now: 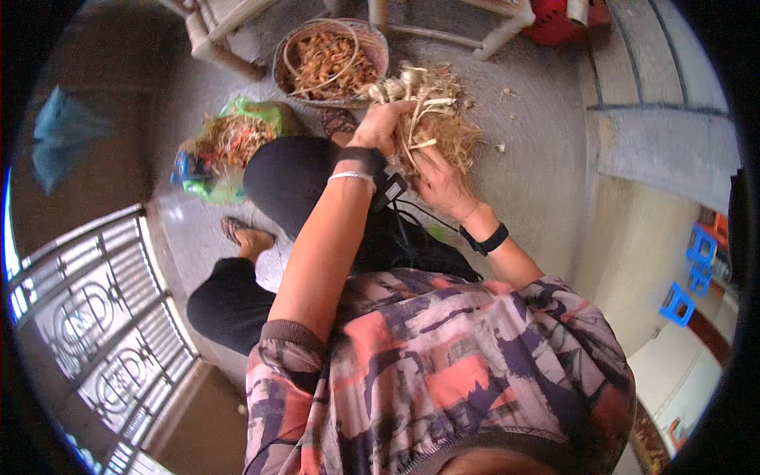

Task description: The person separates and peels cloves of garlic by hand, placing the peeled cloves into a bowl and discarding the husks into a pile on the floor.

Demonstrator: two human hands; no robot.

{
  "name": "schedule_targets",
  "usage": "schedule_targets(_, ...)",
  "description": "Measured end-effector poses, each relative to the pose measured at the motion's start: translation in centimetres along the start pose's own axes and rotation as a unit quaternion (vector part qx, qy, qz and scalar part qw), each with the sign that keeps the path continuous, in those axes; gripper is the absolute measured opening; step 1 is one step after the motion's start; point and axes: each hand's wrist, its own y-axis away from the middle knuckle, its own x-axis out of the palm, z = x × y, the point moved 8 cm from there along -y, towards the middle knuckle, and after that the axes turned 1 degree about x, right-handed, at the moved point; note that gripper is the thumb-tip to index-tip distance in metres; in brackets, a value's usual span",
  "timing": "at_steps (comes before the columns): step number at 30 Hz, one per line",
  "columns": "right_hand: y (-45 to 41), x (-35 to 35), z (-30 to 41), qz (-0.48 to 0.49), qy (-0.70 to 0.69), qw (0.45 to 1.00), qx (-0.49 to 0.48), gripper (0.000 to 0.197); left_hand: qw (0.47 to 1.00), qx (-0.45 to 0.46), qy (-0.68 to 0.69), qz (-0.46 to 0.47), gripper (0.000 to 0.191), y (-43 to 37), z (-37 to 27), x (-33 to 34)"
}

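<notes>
My left hand (380, 126) grips a bunch of dried garlic bulbs (395, 89) by their pale stalks, with the bulbs pointing away from me. Close by on the right, my right hand (442, 184) is at the dry stalks and roots; its fingers are blurred and partly hidden, so its hold cannot be made out. Beneath and beyond both hands lies a heap of dry, straw-like garlic roots and stalks (454, 133). A round woven basket (383, 47) holding orange-brown pieces stands beyond my left hand, with a thin hoop lying on top.
A green plastic bag (273, 113) with dry scraps lies left of my knee. Legs of bamboo-like furniture (433, 37) stand behind the basket, and a red container (549, 24) is at the top right. Small bits dot the floor (534, 154). Steps (659, 142) rise at the right.
</notes>
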Motion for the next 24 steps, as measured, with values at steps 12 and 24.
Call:
schedule_targets(12, 1.3, -0.6, -9.1, -0.046, -0.580, 0.733, 0.354, 0.057, 0.960, 0.126, -0.247, -0.035, 0.028, 2.7, -0.7, 2.8)
schedule_targets(24, -0.9, 7.5, -10.0, -0.073, -0.665, 0.631, 0.392, 0.080, 0.817, 0.193, -0.528, -0.128, 0.033, 0.4, -1.4, -1.0)
